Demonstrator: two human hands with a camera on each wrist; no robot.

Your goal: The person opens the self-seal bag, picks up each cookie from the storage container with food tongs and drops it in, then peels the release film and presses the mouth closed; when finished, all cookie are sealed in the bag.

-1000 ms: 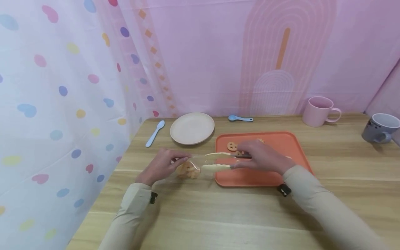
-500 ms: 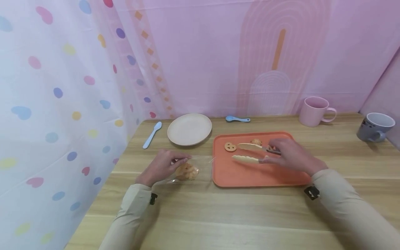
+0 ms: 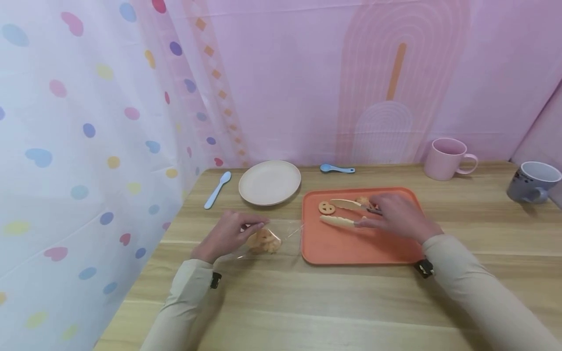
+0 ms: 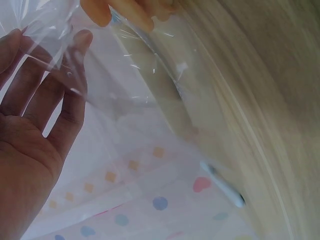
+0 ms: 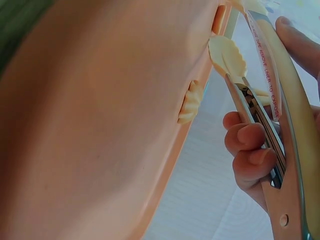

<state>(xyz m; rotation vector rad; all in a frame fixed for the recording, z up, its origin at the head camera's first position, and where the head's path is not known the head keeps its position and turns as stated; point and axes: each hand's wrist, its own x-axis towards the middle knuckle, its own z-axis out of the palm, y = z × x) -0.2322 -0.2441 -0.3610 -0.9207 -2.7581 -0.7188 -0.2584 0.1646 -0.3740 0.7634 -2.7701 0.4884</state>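
Observation:
My left hand (image 3: pixel 230 234) pinches the edge of a clear plastic bag (image 3: pixel 287 234) lying left of the tray; in the left wrist view the film passes between thumb and fingers. Several golden cookies (image 3: pixel 264 241) are inside the bag. Over an orange tray (image 3: pixel 360 248), my right hand (image 3: pixel 397 217) grips tongs (image 3: pixel 347 212) with cream-coloured tips, which stand apart with nothing between them. A round pretzel-like cookie (image 3: pixel 326 208) lies just left of the upper tip. Behind the tongs is another cookie (image 3: pixel 362 200), partly covered. A printed liner strip (image 5: pixel 265 65) lies along the tongs.
A beige plate (image 3: pixel 270 183) stands at the back left, between a light blue spoon (image 3: pixel 217 190) and a smaller blue spoon (image 3: pixel 337 169). Toward the back right are a pink mug (image 3: pixel 445 160) and a grey mug (image 3: pixel 532 182). A pink curtain (image 3: pixel 298 87) hangs behind the table.
The tongs have moved from the bag's mouth rightward over the tray, then slightly back left toward the pretzel-like cookie. My left hand has stayed on the bag.

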